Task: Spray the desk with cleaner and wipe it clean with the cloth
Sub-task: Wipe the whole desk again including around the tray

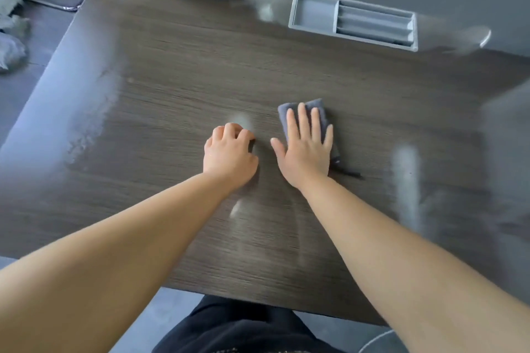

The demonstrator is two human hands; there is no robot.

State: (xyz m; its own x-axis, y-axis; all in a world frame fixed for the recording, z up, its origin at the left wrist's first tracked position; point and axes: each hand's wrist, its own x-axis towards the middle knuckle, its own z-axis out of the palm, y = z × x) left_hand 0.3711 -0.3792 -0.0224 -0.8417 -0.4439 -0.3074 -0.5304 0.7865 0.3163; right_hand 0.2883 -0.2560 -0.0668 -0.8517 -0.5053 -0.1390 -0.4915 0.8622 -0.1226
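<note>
Wiping step, judged from layout. Folded grey cloth (pixel 314 112) lies flat on the table (pixel 172 89), right of centre, long axis running away from the person and leaning slightly left. Right hand (pixel 305 146) is on top of it: the grip is flat, fingers (pixel 301 117) straight and spread, palm pressing down, nothing pinched. The cloth's far end and right edge show past the hand. Left hand (pixel 229 152) rests on the table just beside the right, fingers curled under, with nothing seen in them (probably bracing). Key relation: the hazy film (pixel 94 123) sits along the table's left edge, well apart from the cloth and beyond the left hand, so a stroke that way must cross or displace that hand. A pale streak (pixel 407 180) lies near the cloth's right, on the cloth hand's own side — it is too blurred to identify. Grey organiser tray (pixel 312 11) stands at the far edge.
</note>
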